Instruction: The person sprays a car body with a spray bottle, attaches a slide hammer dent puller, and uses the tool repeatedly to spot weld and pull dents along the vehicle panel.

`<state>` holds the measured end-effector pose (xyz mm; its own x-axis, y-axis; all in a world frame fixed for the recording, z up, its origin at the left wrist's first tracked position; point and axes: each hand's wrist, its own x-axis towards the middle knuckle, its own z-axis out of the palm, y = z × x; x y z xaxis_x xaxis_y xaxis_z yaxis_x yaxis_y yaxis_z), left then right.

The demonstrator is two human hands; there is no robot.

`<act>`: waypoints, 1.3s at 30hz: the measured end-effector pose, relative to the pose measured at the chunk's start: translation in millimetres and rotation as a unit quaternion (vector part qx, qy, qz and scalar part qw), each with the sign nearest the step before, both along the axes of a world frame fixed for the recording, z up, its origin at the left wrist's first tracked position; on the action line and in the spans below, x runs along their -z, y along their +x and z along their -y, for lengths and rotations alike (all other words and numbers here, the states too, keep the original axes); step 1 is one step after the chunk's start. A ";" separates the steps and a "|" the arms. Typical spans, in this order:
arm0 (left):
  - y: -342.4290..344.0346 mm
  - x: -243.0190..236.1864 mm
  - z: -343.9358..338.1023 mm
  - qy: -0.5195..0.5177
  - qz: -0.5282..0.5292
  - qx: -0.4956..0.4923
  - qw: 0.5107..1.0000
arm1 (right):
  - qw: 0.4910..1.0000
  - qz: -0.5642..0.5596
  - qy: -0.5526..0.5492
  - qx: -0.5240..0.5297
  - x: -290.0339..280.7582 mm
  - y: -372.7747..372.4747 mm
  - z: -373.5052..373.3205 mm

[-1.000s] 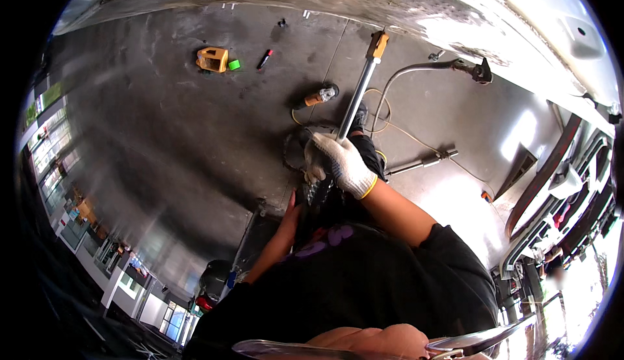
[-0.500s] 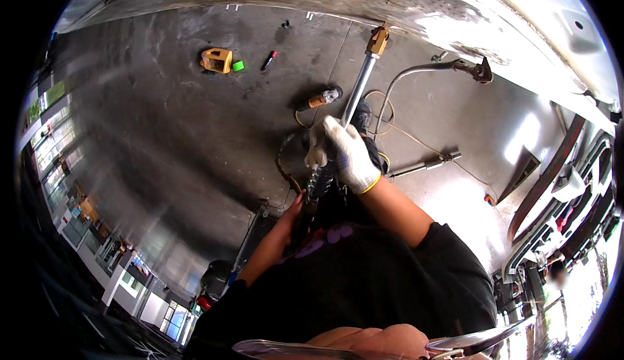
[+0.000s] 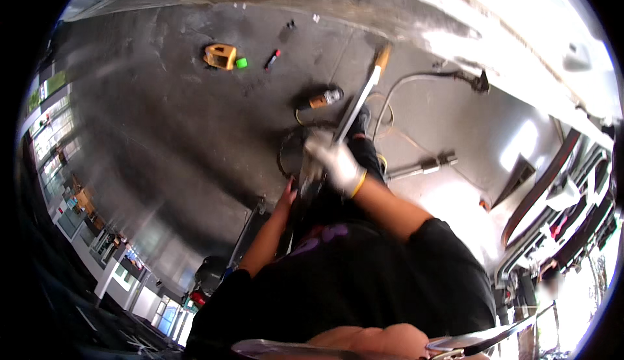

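Gloved right hand (image 3: 338,165) grips a long metal bar (image 3: 356,109) over the concrete floor (image 3: 162,119)
Fingers wrapped round the bar; keep that hold firm. Left hand (image 3: 286,194) beside it, fingers unclear

head camera, looking steeply down from above the person's own body.

one wide fisheye view, upright, dark round rim at the corners; the black shirt (image 3: 364,282) fills the lower middle close to the lens, both forearms run up from it to the hands at centre, and the grey floor (image 3: 162,119) lies farther off beyond, its straight edges bent. the picture is blurred. no second view shares the scene.
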<state>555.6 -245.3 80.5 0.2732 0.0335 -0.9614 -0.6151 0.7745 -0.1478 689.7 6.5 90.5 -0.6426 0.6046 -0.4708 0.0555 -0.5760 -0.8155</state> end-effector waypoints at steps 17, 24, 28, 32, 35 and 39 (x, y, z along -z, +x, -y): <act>41.0 -56.1 4.8 0.039 -0.142 -0.028 0.989 | 0.913 -0.102 -0.391 0.056 -55.9 7.4 -32.8; 40.7 -84.9 -27.1 0.019 -0.132 -0.045 0.990 | 0.925 -0.128 -0.357 0.012 -49.2 5.0 -38.1; 40.9 -92.9 -42.4 0.008 -0.136 -0.059 0.989 | 0.919 -0.142 -0.368 0.016 -50.0 2.5 -36.3; 39.9 -91.9 -43.4 0.002 -0.144 -0.057 0.988 | 0.914 -0.139 -0.381 0.012 -49.7 1.2 -36.4; 38.4 -78.1 -36.1 -0.005 -0.133 -0.054 0.990 | 0.935 -0.137 -0.323 0.055 -51.5 7.0 -29.6; 26.8 -34.8 -19.4 -0.027 -0.121 0.018 0.992 | 0.944 -0.153 -0.279 0.090 -37.7 9.1 -10.9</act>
